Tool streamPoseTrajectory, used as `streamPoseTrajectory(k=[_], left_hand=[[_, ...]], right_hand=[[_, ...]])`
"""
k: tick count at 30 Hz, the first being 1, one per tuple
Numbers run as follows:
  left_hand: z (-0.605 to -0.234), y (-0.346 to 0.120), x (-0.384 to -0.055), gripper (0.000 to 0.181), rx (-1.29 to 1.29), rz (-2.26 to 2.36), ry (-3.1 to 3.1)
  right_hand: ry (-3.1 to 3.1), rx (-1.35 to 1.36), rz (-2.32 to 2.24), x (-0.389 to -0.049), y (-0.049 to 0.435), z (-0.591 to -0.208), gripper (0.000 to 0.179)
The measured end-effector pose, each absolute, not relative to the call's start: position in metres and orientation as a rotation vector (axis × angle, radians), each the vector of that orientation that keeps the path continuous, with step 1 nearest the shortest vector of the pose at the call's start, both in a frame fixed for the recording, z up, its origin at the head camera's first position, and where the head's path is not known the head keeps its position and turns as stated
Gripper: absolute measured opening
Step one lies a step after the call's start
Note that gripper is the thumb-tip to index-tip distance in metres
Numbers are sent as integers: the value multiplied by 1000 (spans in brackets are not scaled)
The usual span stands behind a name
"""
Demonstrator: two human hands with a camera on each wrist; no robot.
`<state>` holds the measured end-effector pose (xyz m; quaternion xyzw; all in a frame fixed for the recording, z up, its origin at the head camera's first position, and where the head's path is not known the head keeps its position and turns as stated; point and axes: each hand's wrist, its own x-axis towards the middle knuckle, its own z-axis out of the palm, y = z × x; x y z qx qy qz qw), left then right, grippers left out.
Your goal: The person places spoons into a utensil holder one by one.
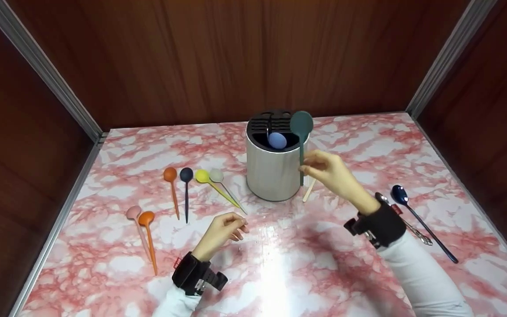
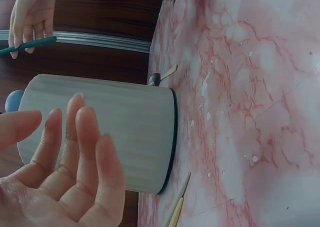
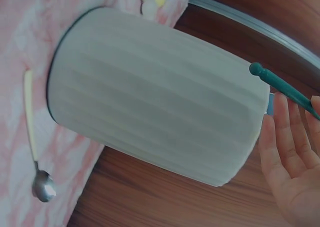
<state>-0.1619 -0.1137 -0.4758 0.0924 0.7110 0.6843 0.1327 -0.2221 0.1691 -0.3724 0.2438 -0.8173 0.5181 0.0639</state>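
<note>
My right hand (image 1: pixel 335 176) pinches the handle of a dark green spoon (image 1: pixel 302 124), which stands upright with its bowl up. The spoon is at the right front side of a white ribbed utensil holder (image 1: pixel 273 174) with a black slotted top. In the right wrist view the green spoon's rounded handle end (image 3: pixel 256 69) is raised level with the holder's upper part. A light blue spoon (image 1: pixel 277 141) pokes out of the holder's front opening. My left hand (image 1: pixel 220 233) hovers low in front of the holder, fingers loosely curved, holding nothing; its palm (image 2: pixel 60 202) shows in the left wrist view.
Left of the holder lie several spoons, among them a yellow spoon (image 1: pixel 203 176), a navy spoon (image 1: pixel 186 175) and a pink spoon (image 1: pixel 133 212). Behind the right hand is a spoon with a cream handle (image 1: pixel 309 191). A dark blue spoon (image 1: pixel 399 194) and an ornate silver spoon (image 1: pixel 425 239) lie far right.
</note>
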Motion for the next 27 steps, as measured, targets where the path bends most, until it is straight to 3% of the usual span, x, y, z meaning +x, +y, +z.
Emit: streamPoseTrajectory(k=[27], left_hand=[[-479, -117, -157, 23, 214, 1986, 2064]], right_hand=[[-2442, 617, 1387, -262, 158, -324, 15]])
